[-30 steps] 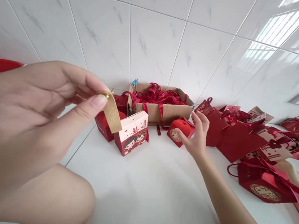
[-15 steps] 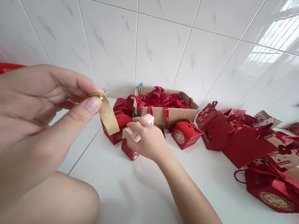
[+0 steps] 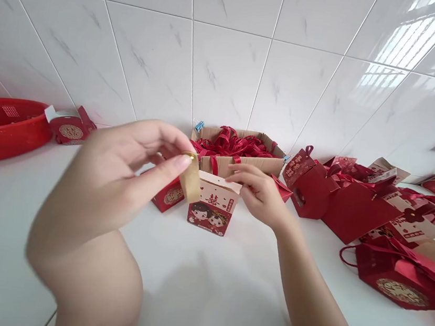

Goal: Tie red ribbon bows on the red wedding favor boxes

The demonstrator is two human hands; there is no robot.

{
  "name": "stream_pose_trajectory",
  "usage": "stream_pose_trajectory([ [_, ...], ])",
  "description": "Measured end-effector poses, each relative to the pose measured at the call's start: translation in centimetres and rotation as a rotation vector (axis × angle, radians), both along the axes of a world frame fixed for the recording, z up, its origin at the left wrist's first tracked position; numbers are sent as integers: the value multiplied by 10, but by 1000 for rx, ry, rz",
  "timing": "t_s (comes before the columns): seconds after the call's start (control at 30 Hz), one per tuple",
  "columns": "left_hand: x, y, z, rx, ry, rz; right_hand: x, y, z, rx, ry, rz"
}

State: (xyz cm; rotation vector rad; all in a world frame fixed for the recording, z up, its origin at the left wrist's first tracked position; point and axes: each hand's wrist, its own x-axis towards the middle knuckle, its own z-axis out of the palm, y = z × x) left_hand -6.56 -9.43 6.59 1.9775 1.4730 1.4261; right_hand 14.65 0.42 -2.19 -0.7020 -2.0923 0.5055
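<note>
Left hand [image 3: 120, 180] pinching one gold strip [image 3: 190, 185] | one couple-printed box [image 3: 212, 204] upright on one table [image 3: 234, 286], just right of the strip | my right hand [image 3: 264, 198] at its top corner, grip I cannot tell | versus half a second ago, printed front turned towards me

Open tabletop [image 3: 221, 295] fronts the cartoon box [image 3: 211, 214]; the ribbon-filled carton [image 3: 267, 165] blocks passage behind it.

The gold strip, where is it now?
Left of centre in the head view, the gold strip is pinched in the left hand, overlapping the left edge of the cartoon-printed box.
</note>
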Motion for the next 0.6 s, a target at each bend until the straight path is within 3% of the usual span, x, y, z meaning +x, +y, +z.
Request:
stream_pose_trajectory([
  [0.1, 11, 20, -3, -98, 36, -127, -5, -12, 10, -114, 353, -5],
  [0.23, 28, 33, -9, -194, 42, -221, -7, -32, 22, -246, 512, 121],
  [0.43, 44, 36, -14, -110, 49, -232, -6, -39, 24, -194, 561, 96],
  [0.6, 45, 37, -18, 113, 103, -168, -7, -35, 22, 6, 582, 11],
])
